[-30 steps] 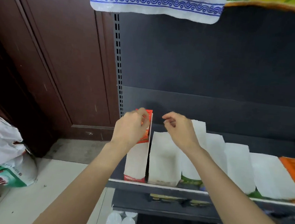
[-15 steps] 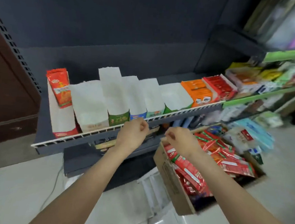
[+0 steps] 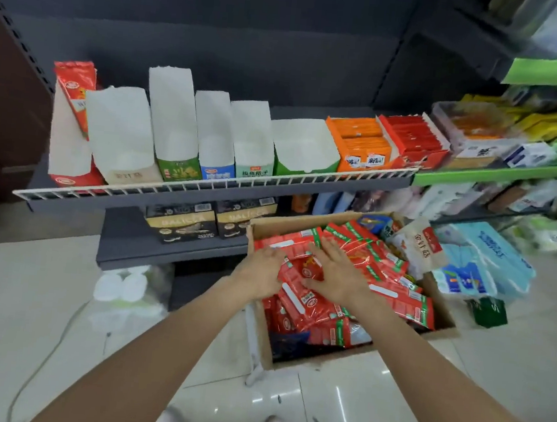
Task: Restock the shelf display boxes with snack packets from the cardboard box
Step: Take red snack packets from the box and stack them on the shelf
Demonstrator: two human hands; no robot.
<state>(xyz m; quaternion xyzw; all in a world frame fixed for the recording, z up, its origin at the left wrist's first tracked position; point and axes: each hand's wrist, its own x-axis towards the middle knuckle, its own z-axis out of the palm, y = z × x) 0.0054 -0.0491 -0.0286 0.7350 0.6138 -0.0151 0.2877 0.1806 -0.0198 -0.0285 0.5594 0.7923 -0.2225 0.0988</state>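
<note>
Fingers of the right hand spread flat over the red packets, reaching toward 11 o'clock, thumb side hooked at a packet edge. Left hand lying on the pile just beside it at 9 o'clock; fingers look laid over the packets, but hard to say whether anything is actually pinched, since the tips blur into the foil.

Packets heaped loose in the cardboard box on the floor, at about 5 o'clock from the shelf. Probably light, crinkly and slick, so likely to slide off each other when scooped. Best guess: gather a small stack by the long edges, both palms squeezing inward, rather than pinching one corner. Soft contents maybe, so no hard crushing.

Up at 11 o'clock, a row of white display boxes standing on the shelf, most looking empty from here. One red packet sticking up out of the leftmost box at 10 o'clock. Orange and red boxes at 1 o'clock already full.

Hard to make out: the print on the packets, how deep the pile goes, and what the dark thing in the near corner of the cardboard box is. Right-hand shelves at 2 o'clock smeared and unreadable. Lower shelf partly hidden behind the box. Box insides toward the back not visible.
</note>
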